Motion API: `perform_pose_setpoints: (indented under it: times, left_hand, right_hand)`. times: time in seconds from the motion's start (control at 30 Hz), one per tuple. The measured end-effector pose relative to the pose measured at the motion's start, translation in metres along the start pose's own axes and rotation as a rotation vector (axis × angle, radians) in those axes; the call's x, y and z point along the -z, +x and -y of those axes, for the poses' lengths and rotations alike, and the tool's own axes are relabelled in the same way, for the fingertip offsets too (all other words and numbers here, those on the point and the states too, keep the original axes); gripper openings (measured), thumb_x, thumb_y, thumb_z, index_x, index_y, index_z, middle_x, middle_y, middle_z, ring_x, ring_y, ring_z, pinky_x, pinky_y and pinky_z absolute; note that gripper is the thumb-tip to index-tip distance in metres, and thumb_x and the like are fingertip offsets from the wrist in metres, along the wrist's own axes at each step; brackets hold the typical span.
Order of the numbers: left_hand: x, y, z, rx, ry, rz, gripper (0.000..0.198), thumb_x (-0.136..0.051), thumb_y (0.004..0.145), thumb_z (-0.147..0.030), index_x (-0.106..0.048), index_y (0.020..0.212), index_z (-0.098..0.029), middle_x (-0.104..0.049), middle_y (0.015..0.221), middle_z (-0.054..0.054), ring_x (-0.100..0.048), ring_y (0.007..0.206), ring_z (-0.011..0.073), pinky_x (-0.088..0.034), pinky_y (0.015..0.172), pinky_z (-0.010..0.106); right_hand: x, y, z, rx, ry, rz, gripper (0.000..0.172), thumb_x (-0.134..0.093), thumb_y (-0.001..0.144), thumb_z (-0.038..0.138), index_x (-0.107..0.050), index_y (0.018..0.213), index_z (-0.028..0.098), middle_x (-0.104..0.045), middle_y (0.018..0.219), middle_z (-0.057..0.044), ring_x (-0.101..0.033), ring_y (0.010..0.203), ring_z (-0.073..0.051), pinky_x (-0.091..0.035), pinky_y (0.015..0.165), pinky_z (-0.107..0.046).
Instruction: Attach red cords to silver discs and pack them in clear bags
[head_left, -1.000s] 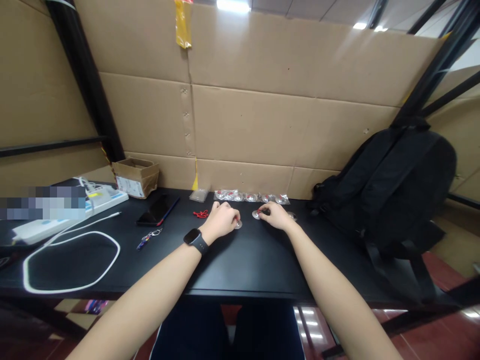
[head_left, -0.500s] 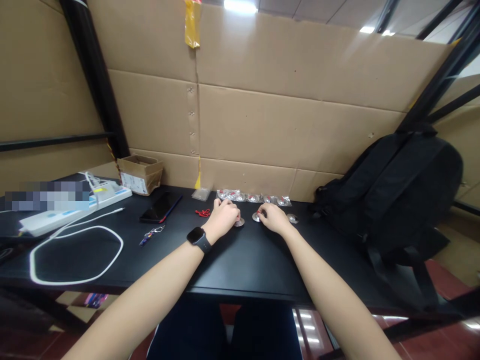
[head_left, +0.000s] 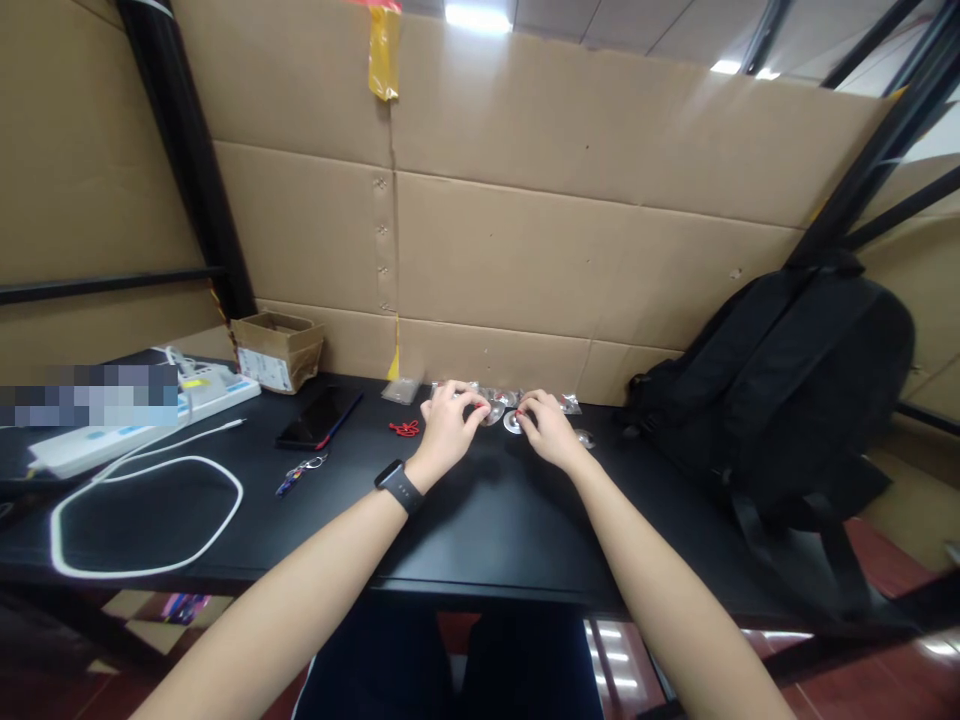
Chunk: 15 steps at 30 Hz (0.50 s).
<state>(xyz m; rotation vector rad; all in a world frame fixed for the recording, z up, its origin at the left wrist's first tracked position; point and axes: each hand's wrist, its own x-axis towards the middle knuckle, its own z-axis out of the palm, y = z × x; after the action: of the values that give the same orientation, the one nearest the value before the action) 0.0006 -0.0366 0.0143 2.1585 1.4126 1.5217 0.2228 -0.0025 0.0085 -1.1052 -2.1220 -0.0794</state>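
My left hand (head_left: 448, 425), with a dark watch on the wrist, pinches a small silvery finger cymbal (head_left: 493, 413) by its red cord. This cymbal is raised and tilted toward the other one. A second finger cymbal (head_left: 511, 423) hangs tilted from the pinched fingers of my right hand (head_left: 550, 430). Both discs are close together; whether they touch I cannot tell. Just right of my right hand, another metal disc (head_left: 585, 438) lies on the black table (head_left: 495, 530). Behind the hands runs a row of plastic-wrapped discs (head_left: 571, 402), partly hidden by my fingers.
Left of my hands lie a red cord (head_left: 404, 428), a clear packet (head_left: 401, 390), a phone (head_left: 319, 417) and a keychain (head_left: 300, 472). Farther left are a small cardboard box (head_left: 277, 350), a power strip (head_left: 112, 430) and a white cable (head_left: 150, 574). A black backpack (head_left: 810, 390) stands at right.
My left hand has lifted its finger cymbal off the table and tipped it toward the right one. The cymbal in my right hand has tilted up. The view has shifted slightly.
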Motion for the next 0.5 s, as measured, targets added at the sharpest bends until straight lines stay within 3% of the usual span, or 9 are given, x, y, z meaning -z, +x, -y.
perform_pose_setpoints:
  times: [0.2,0.3,0.5]
  left_hand:
    - [-0.014,0.003,0.017,0.265,-0.576,0.034,0.024,-0.068,0.085,-0.039,-0.075,0.090,-0.017,-0.074,0.098,0.009,-0.065,0.100,0.0244,-0.044,0.097,0.038]
    - [-0.017,0.002,0.015,0.370,-0.771,0.049,0.033,-0.072,0.081,-0.044,-0.076,0.094,-0.014,-0.075,0.104,0.011,-0.066,0.100,0.0244,-0.046,0.096,0.036]
    - [-0.019,-0.001,0.009,0.372,-0.892,0.087,0.036,-0.071,0.082,-0.046,-0.076,0.094,-0.013,-0.075,0.103,0.011,-0.066,0.100,0.0238,-0.045,0.098,0.036]
  right_hand:
    - [-0.011,0.005,0.019,-0.154,0.413,-0.118,0.018,-0.054,0.094,0.038,-0.060,0.088,0.022,-0.060,0.105,-0.009,-0.061,0.089,-0.022,-0.054,0.073,-0.034]
    - [-0.019,0.005,0.031,-0.188,0.580,-0.165,0.022,-0.056,0.093,0.043,-0.060,0.089,0.022,-0.059,0.110,-0.009,-0.062,0.088,-0.021,-0.056,0.075,-0.033]
    - [-0.025,0.004,0.052,-0.246,0.764,-0.190,0.027,-0.062,0.089,0.048,-0.061,0.093,0.022,-0.063,0.112,-0.010,-0.065,0.091,-0.021,-0.058,0.083,-0.036]
